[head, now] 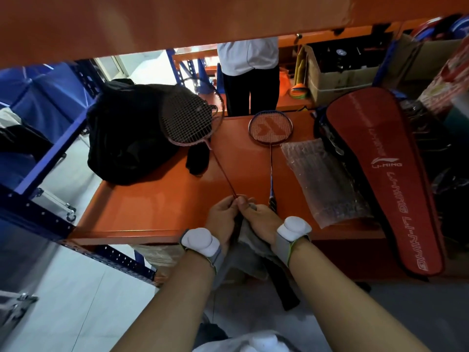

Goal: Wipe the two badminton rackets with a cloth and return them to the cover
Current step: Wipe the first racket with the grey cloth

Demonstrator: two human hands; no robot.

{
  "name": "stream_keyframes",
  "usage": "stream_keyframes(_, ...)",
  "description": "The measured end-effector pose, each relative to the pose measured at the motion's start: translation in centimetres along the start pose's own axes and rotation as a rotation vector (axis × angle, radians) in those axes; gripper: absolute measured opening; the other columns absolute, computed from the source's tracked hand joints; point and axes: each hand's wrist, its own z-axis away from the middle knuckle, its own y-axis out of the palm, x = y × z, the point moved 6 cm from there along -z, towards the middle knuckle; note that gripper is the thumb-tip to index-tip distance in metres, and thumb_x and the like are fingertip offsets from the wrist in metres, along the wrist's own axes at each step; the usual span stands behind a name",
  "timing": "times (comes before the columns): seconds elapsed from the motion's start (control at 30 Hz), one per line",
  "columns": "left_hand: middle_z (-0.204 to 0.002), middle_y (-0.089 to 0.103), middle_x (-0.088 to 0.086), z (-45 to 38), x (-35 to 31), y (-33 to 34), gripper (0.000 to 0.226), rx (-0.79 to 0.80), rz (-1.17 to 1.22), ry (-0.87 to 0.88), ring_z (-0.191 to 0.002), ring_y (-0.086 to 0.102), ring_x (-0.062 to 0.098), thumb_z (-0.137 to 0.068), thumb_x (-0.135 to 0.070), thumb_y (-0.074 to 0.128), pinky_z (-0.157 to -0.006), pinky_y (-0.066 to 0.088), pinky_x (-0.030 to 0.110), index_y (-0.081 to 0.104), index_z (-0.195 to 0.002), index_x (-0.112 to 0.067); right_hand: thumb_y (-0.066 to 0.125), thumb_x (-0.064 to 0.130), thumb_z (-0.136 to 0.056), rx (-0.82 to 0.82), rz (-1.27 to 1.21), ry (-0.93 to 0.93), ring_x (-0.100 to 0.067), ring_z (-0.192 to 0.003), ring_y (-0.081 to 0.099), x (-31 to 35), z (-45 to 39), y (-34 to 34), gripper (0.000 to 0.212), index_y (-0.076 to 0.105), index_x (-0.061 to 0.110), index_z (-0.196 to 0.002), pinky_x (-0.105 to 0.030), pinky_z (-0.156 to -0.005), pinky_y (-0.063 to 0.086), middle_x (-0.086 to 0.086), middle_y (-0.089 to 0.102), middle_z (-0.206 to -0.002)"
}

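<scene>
A: Both hands meet at the red racket [203, 138]: left hand [223, 214] pinches its shaft, right hand [261, 222] clasps the grey cloth [250, 240] round it.

B: Slide the cloth headward, left grip steady. The second racket [270, 128] waits on the worktop [152, 199], cover [380, 174] just right.

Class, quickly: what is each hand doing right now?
Left hand: pinches the red-shafted badminton racket.
Right hand: grips the grey wiping cloth round that racket.
</scene>
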Motion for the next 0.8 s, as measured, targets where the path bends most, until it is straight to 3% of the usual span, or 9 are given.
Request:
stream_keyframes(0.1, -0.110, 0.074, 0.010, 0.2, 0.1, 0.3, 0.020, 0.029, -0.073, 0.010, -0.110, 0.067, 0.030, -0.099, -0.010, 0.053, -0.100, 0.052, 0.045, 0.072, -0.097, -0.014, 0.049, 0.056, -0.094, -0.036, -0.009, -0.007, -0.022, -0.077, 0.067, 0.1, -0.3, -0.2, 0.051, 0.071, 0.010, -0.089, -0.027, -0.065, 0.051, -0.004, 0.070, -0.079)
stream_keyframes(0.23, -0.112, 0.070, 0.017, 0.9, 0.5, 0.6, 0.020, 0.004, -0.045, -0.059, -0.107, 0.065, 0.033, -0.100, -0.010, 0.051, -0.097, 0.053, 0.044, 0.069, -0.107, -0.014, 0.058, 0.045, -0.093, -0.065, -0.098, -0.110, -0.016, -0.074, 0.069, -0.6, -0.1, -0.3, 0.037, 0.072, 0.011, -0.087, -0.022, -0.063, 0.054, -0.002, 0.072, -0.076)
stream_keyframes(0.33, -0.110, 0.071, 0.009, 1.4, 1.7, -0.1, 0.019, -0.079, -0.097, -0.102, -0.097, 0.066, 0.021, -0.101, -0.027, 0.050, -0.085, 0.054, 0.032, 0.069, -0.099, -0.024, 0.057, 0.051, -0.091, -0.114, -0.018, -0.181, -0.013, -0.067, 0.068, -0.8, -0.3, -0.3, 0.034, 0.069, 0.022, -0.078, -0.031, -0.064, 0.055, 0.003, 0.070, -0.070)
stream_keyframes(0.4, -0.107, 0.071, 0.007, 1.7, 3.2, 0.3, 0.026, -0.108, -0.039, -0.155, -0.088, 0.066, 0.019, -0.100, -0.040, 0.048, -0.083, 0.052, 0.033, 0.068, -0.098, -0.022, 0.056, 0.054, -0.091, -0.165, 0.018, -0.229, -0.007, -0.057, 0.061, -0.6, -0.3, -0.3, 0.034, 0.064, 0.029, -0.069, -0.023, -0.058, 0.049, 0.007, 0.064, -0.063)
stream_keyframes(0.47, -0.118, 0.068, 0.011, 1.8, 5.1, 0.6, 0.040, -0.162, 0.149, -0.244, -0.085, 0.064, 0.017, -0.102, -0.046, 0.038, -0.087, 0.048, 0.033, 0.065, -0.107, -0.017, 0.056, 0.053, -0.091, -0.211, 0.044, -0.267, -0.005, -0.054, 0.057, -0.5, -0.4, -0.4, 0.035, 0.061, 0.027, -0.067, -0.018, -0.055, 0.045, 0.004, 0.061, -0.061)
stream_keyframes(0.57, -0.116, 0.072, 0.009, 2.4, 6.1, 0.4, 0.051, -0.083, 0.237, -0.332, -0.096, 0.070, 0.017, -0.102, -0.053, 0.028, -0.086, 0.051, 0.036, 0.063, -0.123, -0.021, 0.057, 0.051, -0.090, -0.248, 0.043, -0.294, -0.014, -0.060, 0.059, -0.2, -0.4, -0.5, 0.038, 0.060, 0.016, -0.075, -0.028, -0.058, 0.048, -0.007, 0.063, -0.068)
stream_keyframes(0.67, -0.133, 0.059, 0.025, 2.5, 6.7, -2.0, 0.049, -0.178, 0.087, -0.365, -0.124, 0.058, 0.030, -0.107, -0.036, 0.026, -0.094, 0.050, 0.037, 0.053, -0.134, -0.006, 0.058, 0.047, -0.091, -0.287, -0.034, -0.325, -0.025, -0.066, 0.065, 0.5, -0.7, -0.5, 0.038, 0.061, 0.013, -0.077, -0.036, -0.062, 0.055, -0.010, 0.066, -0.071)
stream_keyframes(0.73, -0.126, 0.064, 0.023, 4.4, 8.6, -2.2, 0.054, -0.096, 0.017, -0.486, -0.126, 0.055, 0.034, -0.105, -0.044, 0.032, -0.081, 0.056, 0.039, 0.052, -0.133, -0.002, 0.057, 0.046, -0.093, -0.329, -0.068, -0.341, -0.016, -0.061, 0.067, 1.1, -1.1, -0.4, 0.036, 0.061, 0.014, -0.076, -0.022, -0.057, 0.054, -0.004, 0.069, -0.070)
stream_keyframes(0.8, -0.119, 0.068, 0.013, 6.2, 10.4, -1.2, 0.060, 0.011, 0.076, -0.605, -0.115, 0.064, 0.036, -0.100, -0.051, 0.037, -0.075, 0.058, 0.041, 0.046, -0.140, -0.008, 0.055, 0.047, -0.093, -0.414, -0.053, -0.339, -0.008, -0.059, 0.067, 1.3, -1.6, -0.6, 0.034, 0.061, 0.019, -0.077, -0.015, -0.054, 0.052, 0.002, 0.069, -0.070)
